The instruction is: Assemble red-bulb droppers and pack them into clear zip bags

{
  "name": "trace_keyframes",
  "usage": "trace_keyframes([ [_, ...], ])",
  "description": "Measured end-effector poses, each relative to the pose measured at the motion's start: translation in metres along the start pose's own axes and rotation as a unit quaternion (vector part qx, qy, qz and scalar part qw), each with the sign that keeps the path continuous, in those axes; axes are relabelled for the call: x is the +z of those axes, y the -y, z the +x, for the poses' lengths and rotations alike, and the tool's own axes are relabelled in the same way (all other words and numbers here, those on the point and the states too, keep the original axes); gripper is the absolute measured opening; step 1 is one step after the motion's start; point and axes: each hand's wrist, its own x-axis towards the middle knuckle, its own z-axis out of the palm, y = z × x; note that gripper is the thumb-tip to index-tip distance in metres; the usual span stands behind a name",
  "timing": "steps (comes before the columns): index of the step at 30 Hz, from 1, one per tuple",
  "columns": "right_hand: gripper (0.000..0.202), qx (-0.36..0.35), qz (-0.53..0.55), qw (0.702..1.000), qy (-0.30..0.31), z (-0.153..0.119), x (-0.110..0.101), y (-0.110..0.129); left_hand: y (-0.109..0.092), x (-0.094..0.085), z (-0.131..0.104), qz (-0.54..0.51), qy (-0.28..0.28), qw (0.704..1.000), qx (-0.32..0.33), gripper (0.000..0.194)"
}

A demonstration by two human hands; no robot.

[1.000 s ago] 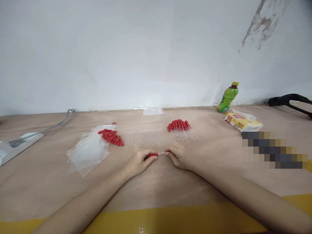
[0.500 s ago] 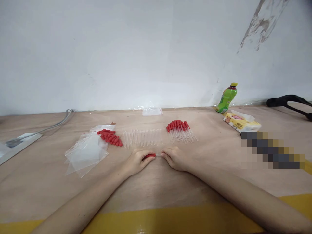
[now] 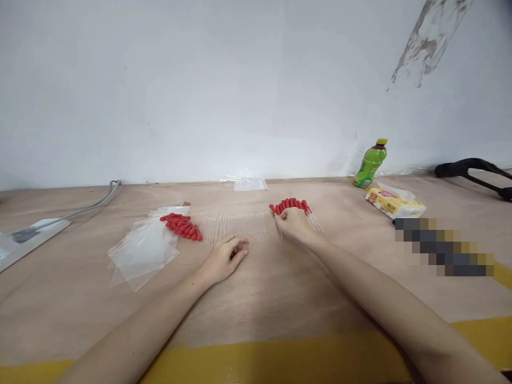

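Observation:
My left hand (image 3: 227,258) rests on the table, fingers loosely curved and apart, with nothing in it. It lies just in front of a row of thin clear glass tubes (image 3: 234,226). My right hand (image 3: 293,223) is closed in a pinch at the left side of a group of droppers (image 3: 294,203) with red rubber bulbs and clear tubes. A dropper (image 3: 272,207) is at its fingertips, its red bulb sticking out beyond them; the hand covers part of the group. Loose red rubber bulbs (image 3: 183,228) lie in a heap left of the tubes.
Clear plastic zip bags (image 3: 144,250) lie fanned out at the left, near a power strip (image 3: 36,240) with a grey cable. A green bottle (image 3: 371,165), a yellow tissue pack (image 3: 394,204) and a black frame-like object (image 3: 474,170) are at the right. A wall stands behind.
My right hand has moved away and to the right with the dropper, over to the group of droppers. My left hand has let go of the red bulb and opened.

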Motion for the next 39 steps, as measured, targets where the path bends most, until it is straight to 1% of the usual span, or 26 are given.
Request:
trace_keyframes([
  [3, 0.035, 0.067, -0.065, 0.995, 0.016, 0.007, 0.009, 0.012, -0.001, 0.0, 0.0, -0.007, -0.002, 1.0, 0.003, 0.021],
  [5, 0.035, 0.086, -0.09, 0.992, 0.02, 0.008, 0.013, 0.018, -0.001, 0.0, 0.0, -0.01, -0.001, 1.0, 0.006, 0.019],
  [12, 0.044, 0.095, -0.099, 0.99, 0.034, 0.005, 0.014, 0.022, 0.002, 0.0, 0.0, -0.005, 0.007, 1.0, 0.01, 0.018],
  [16, 0.038, 0.084, -0.098, 0.991, 0.041, 0.006, 0.014, 0.027, 0.002, 0.0, 0.001, -0.004, 0.007, 1.0, 0.013, 0.017],
  [20, 0.029, 0.082, -0.093, 0.99, 0.064, 0.011, 0.019, 0.037, -0.002, 0.003, -0.002, 0.002, 0.007, 1.0, 0.016, 0.017],
  [22, 0.026, 0.086, -0.091, 0.989, 0.075, 0.015, 0.022, 0.041, -0.003, 0.002, -0.001, 0.02, -0.015, 1.0, 0.01, 0.018],
  [24, 0.025, 0.088, -0.089, 0.989, 0.085, 0.019, 0.024, 0.043, 0.001, -0.008, 0.004, 0.065, -0.074, 0.995, -0.001, 0.019],
  [25, 0.024, 0.087, -0.088, 0.988, 0.09, 0.021, 0.025, 0.044, 0.006, -0.018, 0.008, 0.096, -0.112, 0.989, -0.009, 0.019],
  [26, 0.023, 0.086, -0.087, 0.988, 0.095, 0.022, 0.025, 0.045, 0.013, -0.031, 0.013, 0.132, -0.152, 0.979, -0.027, 0.019],
  [27, 0.022, 0.084, -0.086, 0.988, 0.1, 0.022, 0.024, 0.046, 0.022, -0.046, 0.018, 0.166, -0.18, 0.968, -0.054, 0.018],
  [29, 0.022, 0.081, -0.085, 0.988, 0.104, 0.02, 0.02, 0.046, 0.044, -0.081, 0.027, 0.232, -0.199, 0.942, -0.139, 0.019],
  [30, 0.023, 0.077, -0.084, 0.988, 0.102, 0.017, 0.017, 0.046, 0.056, -0.098, 0.03, 0.261, -0.192, 0.926, -0.191, 0.021],
  [31, 0.025, 0.072, -0.084, 0.989, 0.097, 0.013, 0.014, 0.045, 0.067, -0.114, 0.031, 0.28, -0.173, 0.909, -0.254, 0.024],
  [32, 0.027, 0.063, -0.083, 0.991, 0.09, 0.008, 0.009, 0.044, 0.077, -0.127, 0.032, 0.284, -0.137, 0.897, -0.311, 0.027],
  [34, 0.027, 0.037, -0.079, 0.993, 0.076, -0.004, 0.001, 0.038, 0.092, -0.144, 0.03, 0.277, -0.104, 0.893, -0.339, 0.029],
  [36, 0.023, -0.012, -0.069, 0.996, 0.054, -0.017, -0.005, 0.027, 0.102, -0.149, 0.027, 0.267, -0.082, 0.893, -0.352, 0.032],
  [39, 0.018, -0.103, -0.03, 0.994, 0.012, -0.032, -0.004, 0.007, 0.107, -0.145, 0.023, 0.256, -0.074, 0.89, -0.369, 0.034],
])
